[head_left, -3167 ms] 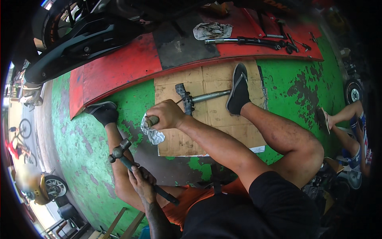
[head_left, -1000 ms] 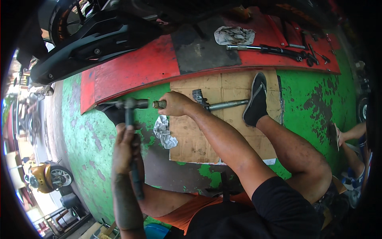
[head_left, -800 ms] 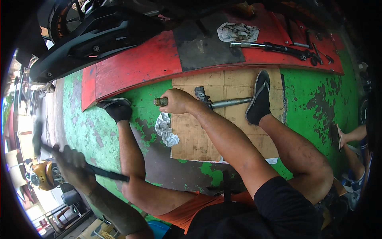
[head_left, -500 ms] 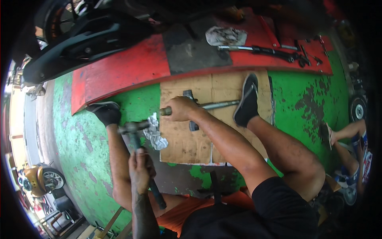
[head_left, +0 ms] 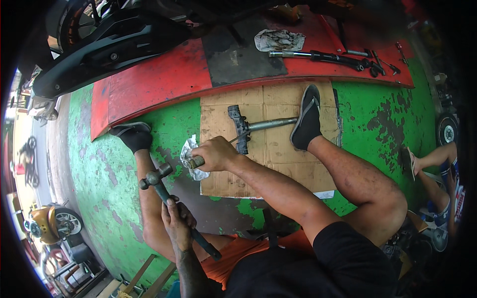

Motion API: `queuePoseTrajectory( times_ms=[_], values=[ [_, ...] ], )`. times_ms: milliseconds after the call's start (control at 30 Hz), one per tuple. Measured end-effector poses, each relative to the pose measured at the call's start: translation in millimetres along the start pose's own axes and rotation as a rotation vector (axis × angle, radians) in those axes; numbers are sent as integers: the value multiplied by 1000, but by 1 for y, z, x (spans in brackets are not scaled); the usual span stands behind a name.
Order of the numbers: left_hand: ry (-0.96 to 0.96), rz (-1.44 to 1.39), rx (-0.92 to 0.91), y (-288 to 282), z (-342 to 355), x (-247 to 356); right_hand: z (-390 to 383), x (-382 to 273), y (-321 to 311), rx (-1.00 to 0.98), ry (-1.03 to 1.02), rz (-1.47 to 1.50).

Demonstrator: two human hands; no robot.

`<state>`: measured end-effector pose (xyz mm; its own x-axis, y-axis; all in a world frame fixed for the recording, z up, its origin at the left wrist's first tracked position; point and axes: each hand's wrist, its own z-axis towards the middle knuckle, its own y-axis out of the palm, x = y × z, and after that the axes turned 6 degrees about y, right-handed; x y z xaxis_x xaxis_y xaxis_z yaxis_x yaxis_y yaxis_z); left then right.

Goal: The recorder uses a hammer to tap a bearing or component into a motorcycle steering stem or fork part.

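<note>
My left hand [head_left: 178,221] is closed around the handle of a ball-peen hammer [head_left: 157,179], whose metal head is raised near my left shin. In my closed right hand [head_left: 216,154] is a thin-shafted tool [head_left: 198,162] with a thick round butt, resembling a screwdriver; my fingers hide its middle. Its thin shaft reaches the dark clamp of a motorcycle steering stem [head_left: 273,124]. That stem lies on a flattened cardboard sheet [head_left: 248,181], its far end against my right sandal [head_left: 307,116]. A crumpled white rag [head_left: 189,147] sits partly behind the tool's butt.
Beyond the cardboard runs a red and black platform [head_left: 159,89], holding a fork leg [head_left: 318,56], a stained cloth [head_left: 279,40] and several hand tools. A motorcycle's dark bodywork [head_left: 109,54] overhangs it at left. Another person's leg [head_left: 435,161] is at right on the green floor [head_left: 370,119].
My right hand has drawn back toward me and the rag, uncovering the clamp and the tool's thin shaft. The hammer, blurred before, now shows sharply, slightly lower and farther left.
</note>
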<state>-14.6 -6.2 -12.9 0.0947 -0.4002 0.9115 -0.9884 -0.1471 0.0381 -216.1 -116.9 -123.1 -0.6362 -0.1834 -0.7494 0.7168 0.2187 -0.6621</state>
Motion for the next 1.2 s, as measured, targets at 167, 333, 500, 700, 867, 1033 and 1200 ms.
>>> queuePoseTrajectory(
  times_ms=[167,333,500,700,867,1033,1200],
  values=[
    [-18,19,21,-7,-6,-4,0,10,9,26,-20,19],
    [-13,28,36,-10,-8,-2,1,10,14,35,-53,-7],
    [-18,16,27,-9,-7,0,3,10,14,50,-51,-4],
    [6,-30,16,3,-9,-8,6,10,14,168,-58,14],
    [-77,27,-25,28,-3,-24,10,9,16,224,-57,15],
    [530,408,377,-36,10,29,10,12,13,172,-57,20],
    [796,-337,914,-27,-9,109,15,0,21,143,-113,29]
  ],
)
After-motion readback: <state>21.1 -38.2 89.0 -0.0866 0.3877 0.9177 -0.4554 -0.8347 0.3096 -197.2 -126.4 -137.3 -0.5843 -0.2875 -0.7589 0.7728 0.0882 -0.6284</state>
